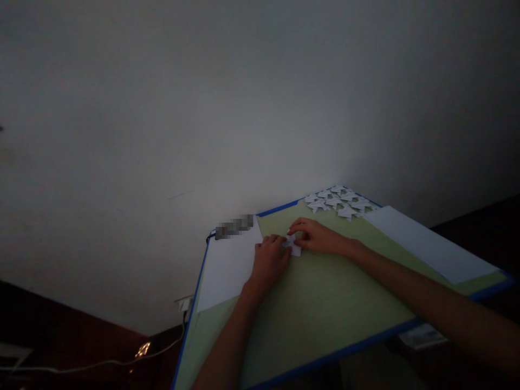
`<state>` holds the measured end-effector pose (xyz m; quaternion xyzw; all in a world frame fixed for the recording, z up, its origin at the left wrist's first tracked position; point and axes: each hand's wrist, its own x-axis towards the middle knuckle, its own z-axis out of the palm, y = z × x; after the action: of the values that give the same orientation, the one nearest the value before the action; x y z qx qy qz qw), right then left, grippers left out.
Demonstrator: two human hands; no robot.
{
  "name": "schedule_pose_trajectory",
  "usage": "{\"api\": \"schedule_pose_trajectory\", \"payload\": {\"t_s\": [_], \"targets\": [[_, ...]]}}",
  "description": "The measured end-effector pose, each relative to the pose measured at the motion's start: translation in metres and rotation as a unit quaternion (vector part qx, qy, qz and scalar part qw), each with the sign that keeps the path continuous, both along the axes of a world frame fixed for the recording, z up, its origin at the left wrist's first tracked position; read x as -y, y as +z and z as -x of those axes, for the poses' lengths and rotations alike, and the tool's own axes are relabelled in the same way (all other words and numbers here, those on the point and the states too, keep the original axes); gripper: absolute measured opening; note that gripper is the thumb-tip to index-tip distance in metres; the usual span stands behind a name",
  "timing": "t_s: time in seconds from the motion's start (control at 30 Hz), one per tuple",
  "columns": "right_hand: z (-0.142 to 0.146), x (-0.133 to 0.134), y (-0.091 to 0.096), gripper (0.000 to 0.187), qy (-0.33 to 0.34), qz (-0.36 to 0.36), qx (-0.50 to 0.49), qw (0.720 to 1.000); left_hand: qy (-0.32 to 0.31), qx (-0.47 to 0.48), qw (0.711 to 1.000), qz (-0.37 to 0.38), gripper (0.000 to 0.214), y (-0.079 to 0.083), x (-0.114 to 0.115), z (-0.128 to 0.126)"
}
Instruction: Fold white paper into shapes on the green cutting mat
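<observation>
A small white folded paper piece [293, 246] lies on the green table top [325, 303], between both my hands. My left hand [269, 261] rests curled on the table, its fingertips pinching the piece's left side. My right hand [314, 236] reaches in from the right, fingers bent down and pressing on the same piece. Both forearms stretch across the table toward it.
Several finished folded white paper shapes [338, 201] are grouped at the far corner. A white sheet [227, 265] lies left of my hands, another white sheet [430, 244] along the right edge. The table has a blue rim [190, 309]; a white cable [122, 360] runs below left. A plain wall stands behind.
</observation>
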<state>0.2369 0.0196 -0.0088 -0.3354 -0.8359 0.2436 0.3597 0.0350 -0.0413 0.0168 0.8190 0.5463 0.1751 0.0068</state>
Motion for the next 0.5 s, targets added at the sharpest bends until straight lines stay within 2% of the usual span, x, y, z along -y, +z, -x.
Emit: {"api": "schedule_pose_trajectory", "payload": {"t_s": [0.2,0.5], "targets": [[-0.007,0.006,0.008,0.026,0.008,-0.093,0.09,0.992,-0.014,0.019,1.0,0.003,0.025,-0.002,-0.001,0.002],[-0.011,-0.001,0.007,0.023,0.058,-0.076,0.117,0.989,-0.03,0.008,1.0,0.002,0.024,0.0,-0.004,0.003]]}}
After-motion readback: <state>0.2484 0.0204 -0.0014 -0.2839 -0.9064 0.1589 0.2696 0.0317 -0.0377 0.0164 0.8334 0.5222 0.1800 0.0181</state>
